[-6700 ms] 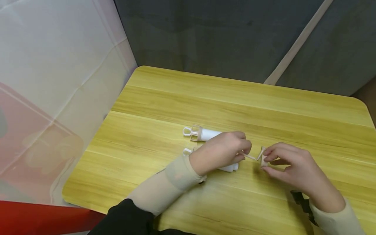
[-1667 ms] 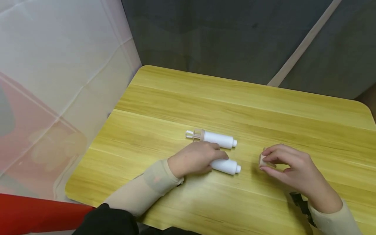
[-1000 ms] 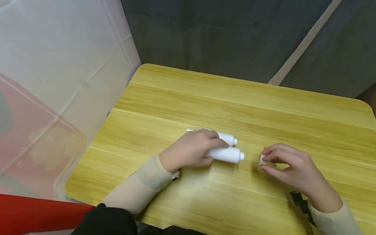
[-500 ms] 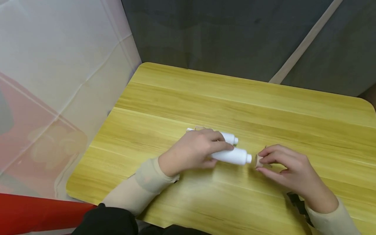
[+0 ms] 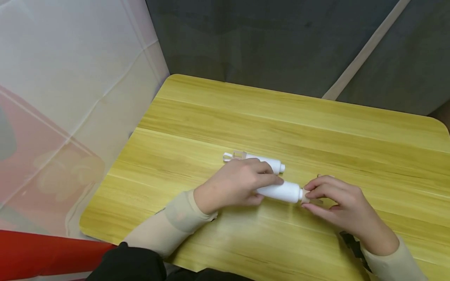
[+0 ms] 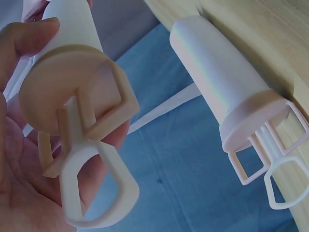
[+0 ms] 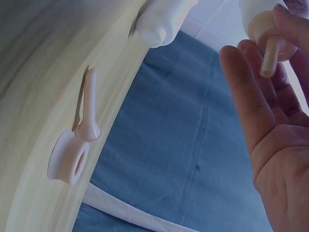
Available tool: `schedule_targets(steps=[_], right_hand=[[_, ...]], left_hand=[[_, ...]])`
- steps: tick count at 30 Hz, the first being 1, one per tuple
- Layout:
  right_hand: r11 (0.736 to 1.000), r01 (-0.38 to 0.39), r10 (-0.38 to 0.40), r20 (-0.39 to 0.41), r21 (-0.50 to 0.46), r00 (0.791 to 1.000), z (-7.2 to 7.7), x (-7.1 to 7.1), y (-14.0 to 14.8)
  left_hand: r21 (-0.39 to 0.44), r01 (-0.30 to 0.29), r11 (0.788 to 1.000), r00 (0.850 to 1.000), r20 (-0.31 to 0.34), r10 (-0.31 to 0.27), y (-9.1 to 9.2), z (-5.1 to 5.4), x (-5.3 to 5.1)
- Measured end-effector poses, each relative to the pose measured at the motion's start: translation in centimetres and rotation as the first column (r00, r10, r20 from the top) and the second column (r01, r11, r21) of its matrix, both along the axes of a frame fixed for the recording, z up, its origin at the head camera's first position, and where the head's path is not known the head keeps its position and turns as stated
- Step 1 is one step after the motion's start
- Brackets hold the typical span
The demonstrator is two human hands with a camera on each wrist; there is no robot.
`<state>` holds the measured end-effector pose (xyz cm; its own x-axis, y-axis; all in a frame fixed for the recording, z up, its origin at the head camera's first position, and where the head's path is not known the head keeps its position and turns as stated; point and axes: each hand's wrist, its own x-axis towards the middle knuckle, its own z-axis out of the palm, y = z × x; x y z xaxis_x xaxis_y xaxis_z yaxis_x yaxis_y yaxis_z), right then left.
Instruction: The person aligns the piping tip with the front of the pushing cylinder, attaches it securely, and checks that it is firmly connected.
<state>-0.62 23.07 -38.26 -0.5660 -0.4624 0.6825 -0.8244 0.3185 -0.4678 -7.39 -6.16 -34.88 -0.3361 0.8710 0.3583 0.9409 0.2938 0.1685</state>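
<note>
My left hand (image 5: pixel 242 181) grips a white toy syringe (image 5: pixel 283 191) around its barrel, tip to the right. In the left wrist view, its beige collar (image 6: pixel 58 92) has two side loops, and a white pull ring (image 6: pixel 99 188) sticks out. My right hand (image 5: pixel 341 199) pinches a beige cap (image 5: pixel 305 196) between thumb and fingers against the syringe's tip. From this cap a short beige rod (image 7: pixel 270 63) points outward in the right wrist view. How far the cap sits on the tip is hidden by fingers.
A second toy syringe (image 5: pixel 263 160) lies just beyond my left hand on the wooden table (image 5: pixel 197 117). In the right wrist view, a loose beige cap (image 7: pixel 65 157) and a beige rod with flared base (image 7: pixel 90 104) lie on the table.
My left hand, earlier holding a thin rod by the right hand's cap, has taken up the nearer syringe and moved it right. The right hand has shifted slightly left; cap and tip now meet.
</note>
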Motion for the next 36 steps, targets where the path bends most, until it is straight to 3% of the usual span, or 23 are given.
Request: schedule_targets(steps=[12,25,30,33,36], right_hand=[[1.0,0.013,-0.013,0.025,0.011,1.0,-0.2,-0.1,0.0],[1.0,0.018,-0.015,0.186,-0.015,0.982,-1.2,0.1,0.5],[1.0,0.002,-0.001,0.315,-0.004,0.949,-1.0,0.4,0.7],[0.999,0.025,-0.04,0.386,0.045,0.922,-0.7,0.5,0.7],[0.996,0.049,-0.076,0.395,0.079,0.916,-0.7,0.5,0.8]], left_hand=[[-0.01,0.016,1.0,1.0,-0.015,-0.016,0.1,-0.2,0.1],[-0.03,0.01,0.999,0.999,-0.052,-0.012,0.3,-0.3,0.2],[-0.046,-0.002,0.999,0.998,-0.068,-0.001,0.5,-0.3,0.5],[-0.056,-0.011,0.998,0.998,-0.069,0.007,0.5,-0.3,0.5],[-0.056,-0.011,0.998,0.998,-0.06,0.008,0.4,-0.3,0.5]])
